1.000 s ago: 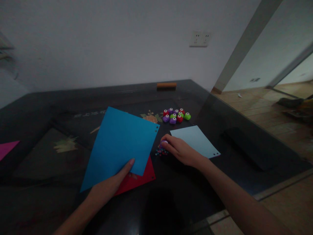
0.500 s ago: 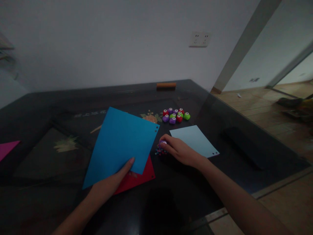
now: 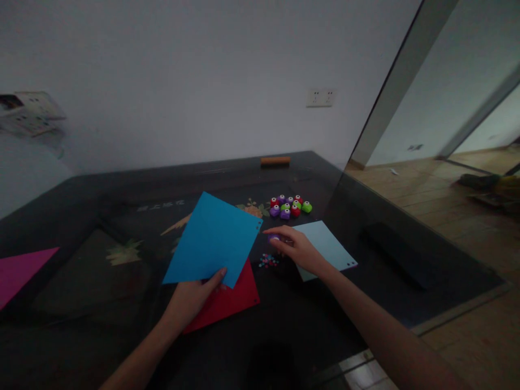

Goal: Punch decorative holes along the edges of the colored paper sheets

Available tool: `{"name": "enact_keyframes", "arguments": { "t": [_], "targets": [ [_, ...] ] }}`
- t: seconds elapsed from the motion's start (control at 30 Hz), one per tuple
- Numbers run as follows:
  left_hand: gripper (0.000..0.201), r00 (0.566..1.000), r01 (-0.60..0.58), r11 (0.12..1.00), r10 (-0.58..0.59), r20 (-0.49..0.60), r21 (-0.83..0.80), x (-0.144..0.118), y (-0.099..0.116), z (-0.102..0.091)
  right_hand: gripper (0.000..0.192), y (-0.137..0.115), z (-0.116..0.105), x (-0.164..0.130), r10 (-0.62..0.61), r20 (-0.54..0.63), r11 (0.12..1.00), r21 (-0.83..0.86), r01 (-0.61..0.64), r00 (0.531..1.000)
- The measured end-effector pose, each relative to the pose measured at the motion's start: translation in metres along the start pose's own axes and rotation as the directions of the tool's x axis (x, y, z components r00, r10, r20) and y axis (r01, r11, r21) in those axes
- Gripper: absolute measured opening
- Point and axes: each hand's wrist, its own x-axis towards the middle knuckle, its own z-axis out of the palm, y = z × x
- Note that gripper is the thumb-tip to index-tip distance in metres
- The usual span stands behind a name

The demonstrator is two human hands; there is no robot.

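Leftmost, a magenta sheet (image 3: 20, 271) lies at the table's left edge, cut off by the frame, well apart from your hands. Between it and the blue work lies a broad stretch of bare dark glass table (image 3: 101, 303).

Your left hand (image 3: 195, 295) pinches the near edge of the blue sheet (image 3: 213, 238), thumb on top, fingers underneath. That sheet is tilted, its far corner raised off the table; two small holes show at its right corner. Beneath it a red sheet (image 3: 227, 300) lies flat, its near edge and right corner showing beside your wrist.

Just right of the blue sheet's right edge, your right hand (image 3: 296, 249) is closed around a small purple punch (image 3: 273, 237), held just off that holed corner. Whether the punch touches the paper cannot be told. Below the hand, a scatter of punched confetti (image 3: 268, 261) sits on the glass.

Under your right wrist lies a pale blue sheet (image 3: 329, 246), flat, holes at its near right corner. Behind it, a cluster of red, purple and green punches (image 3: 289, 206), near but apart. An orange block (image 3: 275, 160) rests at the far edge.

Rightward, glass runs bare to the table's right edge.
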Motion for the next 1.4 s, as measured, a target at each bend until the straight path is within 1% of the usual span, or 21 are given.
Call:
{"name": "enact_keyframes", "arguments": {
  "t": [0.1,0.17,0.23,0.33,0.47,0.53,0.63,0.73,0.8,0.9,1.07,1.23,1.4],
  "targets": [
    [0.032,0.999,0.023,0.994,-0.02,0.034,-0.108,0.007,0.009,0.0,0.025,0.004,0.002,0.002,0.073,0.016,0.981,0.181,-0.074,0.997],
    [0.034,0.997,0.058,0.982,-0.049,0.054,-0.181,0.009,0.011,-0.001,0.03,0.005,0.003,0.002,0.116,0.008,0.963,0.245,-0.115,0.993],
    [0.034,0.996,0.075,0.974,-0.061,0.07,-0.216,0.011,0.009,-0.002,0.035,0.004,0.004,0.001,0.121,-0.022,0.957,0.267,-0.111,0.992],
    [0.034,0.995,0.061,0.967,-0.04,0.088,-0.246,0.014,0.004,-0.002,0.033,0.002,0.004,-0.001,0.12,-0.07,0.958,0.269,-0.097,0.99],
    [0.035,0.996,0.062,0.953,-0.041,0.076,-0.296,0.016,0.001,-0.004,0.04,0.004,0.002,0.001,0.112,-0.156,0.958,0.278,-0.065,0.981],
    [0.035,0.996,0.064,0.951,-0.044,0.073,-0.303,0.016,0.002,-0.004,0.035,0.008,-0.004,0.007,0.12,-0.212,0.971,0.228,-0.071,0.97],
    [0.035,0.998,0.037,0.945,-0.019,0.058,-0.324,0.016,0.002,-0.004,0.032,0.016,-0.019,0.022,0.148,-0.293,0.989,0.034,-0.145,0.945],
    [0.036,0.999,0.025,0.949,-0.01,0.048,-0.313,0.017,0.001,-0.002,0.029,0.024,-0.032,0.039,0.15,-0.342,0.977,-0.094,-0.193,0.928],
    [0.035,0.999,0.02,0.944,-0.002,0.055,-0.329,0.017,0.001,-0.002,0.023,0.03,-0.035,0.048,0.145,-0.353,0.954,-0.2,-0.226,0.924],
    [0.032,0.998,0.024,0.931,0.0,0.066,-0.363,0.016,0.003,-0.004,0.019,0.038,-0.03,0.056,0.134,-0.349,0.903,-0.343,-0.26,0.927],
    [0.032,0.998,0.02,0.939,0.001,0.06,-0.345,0.015,0.004,-0.005,0.024,0.044,-0.015,0.056,0.126,-0.343,0.811,-0.504,-0.296,0.931],
    [0.031,0.997,0.018,0.94,0.009,0.08,-0.339,0.016,0.0,-0.002,0.024,0.043,-0.011,0.055,0.113,-0.337,0.745,-0.593,-0.304,0.935],
    [0.031,0.996,0.013,0.94,0.018,0.088,-0.34,0.018,-0.006,0.001,0.02,0.044,-0.013,0.055,0.101,-0.339,0.716,-0.628,-0.305,0.935]
  ]
}}
